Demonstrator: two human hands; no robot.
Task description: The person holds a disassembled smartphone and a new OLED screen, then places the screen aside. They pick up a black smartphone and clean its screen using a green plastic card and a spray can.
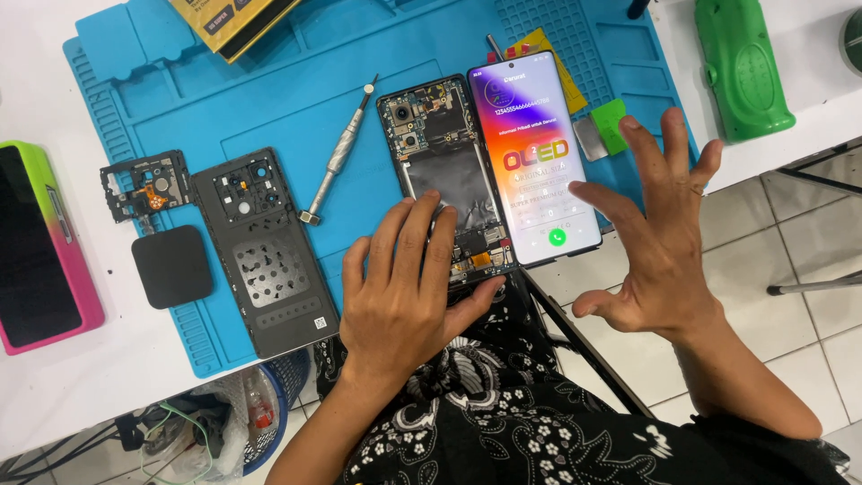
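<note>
Two hands are working at the blue mat's near edge: the left hand (404, 287) is pressing flat, fingers spread, on the opened phone body (444, 180), the right hand (660, 233) is hovering open and empty beside the lit screen (534, 157), probably best kept steady, while a yellow-and-black box (238, 22) is lying far left.

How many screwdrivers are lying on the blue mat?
1. The silver screwdriver lies slanted on the blue mat, between the dark back cover and the opened phone. Others may be hidden.
</note>
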